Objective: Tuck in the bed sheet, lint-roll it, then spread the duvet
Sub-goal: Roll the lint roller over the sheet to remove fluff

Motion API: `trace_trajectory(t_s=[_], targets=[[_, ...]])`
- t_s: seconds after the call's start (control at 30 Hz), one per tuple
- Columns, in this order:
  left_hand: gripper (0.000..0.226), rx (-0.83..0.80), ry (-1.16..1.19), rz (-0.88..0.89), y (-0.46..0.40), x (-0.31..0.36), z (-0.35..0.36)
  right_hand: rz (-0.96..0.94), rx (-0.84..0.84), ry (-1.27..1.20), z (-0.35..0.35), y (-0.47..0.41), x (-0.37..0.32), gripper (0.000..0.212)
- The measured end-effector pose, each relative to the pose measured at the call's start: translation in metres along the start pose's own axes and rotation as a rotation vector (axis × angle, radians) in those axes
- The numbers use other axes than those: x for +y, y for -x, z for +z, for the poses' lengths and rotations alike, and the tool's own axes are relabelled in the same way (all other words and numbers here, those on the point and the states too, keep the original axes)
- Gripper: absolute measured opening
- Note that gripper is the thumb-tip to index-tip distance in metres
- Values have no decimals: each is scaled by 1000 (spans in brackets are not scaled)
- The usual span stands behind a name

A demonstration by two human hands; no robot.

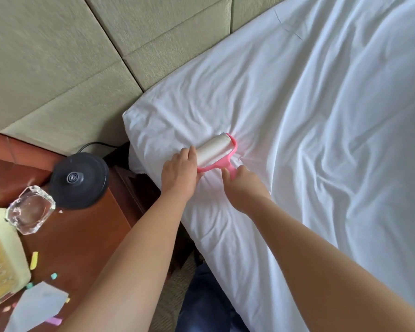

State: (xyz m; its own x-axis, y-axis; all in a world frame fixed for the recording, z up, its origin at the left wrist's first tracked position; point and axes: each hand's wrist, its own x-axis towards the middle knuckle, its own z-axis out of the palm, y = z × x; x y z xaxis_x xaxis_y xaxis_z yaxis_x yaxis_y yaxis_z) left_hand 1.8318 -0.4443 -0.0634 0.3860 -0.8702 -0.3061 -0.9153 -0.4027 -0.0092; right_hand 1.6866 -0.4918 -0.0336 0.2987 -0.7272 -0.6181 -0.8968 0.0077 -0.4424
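Observation:
A pink lint roller [215, 152] with a white sticky roll lies on the wrinkled white bed sheet [321, 140] near the bed's corner by the headboard. My right hand [241, 186] grips the roller's pink handle. My left hand [181, 172] rests with straight fingers on the near end of the roll and its pink frame. The sheet bunches into small folds around the roller. No duvet is in view.
A padded beige headboard [65, 56] runs behind the bed. To the left stands a wooden nightstand [86, 236] with a black kettle base [79, 179], a glass ashtray [30, 209], a yellow box [0, 259] and paper scraps. A narrow floor gap separates nightstand and bed.

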Motion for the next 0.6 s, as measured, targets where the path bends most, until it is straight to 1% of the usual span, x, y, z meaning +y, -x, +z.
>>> trace_trajectory(t_s=[0.33, 0.6], targets=[[71, 27, -21, 22, -46, -35, -10, 5, 7, -19, -3, -35, -44, 50], [70, 50, 31, -4, -83, -65, -12, 22, 22, 1, 0, -66, -82, 50]])
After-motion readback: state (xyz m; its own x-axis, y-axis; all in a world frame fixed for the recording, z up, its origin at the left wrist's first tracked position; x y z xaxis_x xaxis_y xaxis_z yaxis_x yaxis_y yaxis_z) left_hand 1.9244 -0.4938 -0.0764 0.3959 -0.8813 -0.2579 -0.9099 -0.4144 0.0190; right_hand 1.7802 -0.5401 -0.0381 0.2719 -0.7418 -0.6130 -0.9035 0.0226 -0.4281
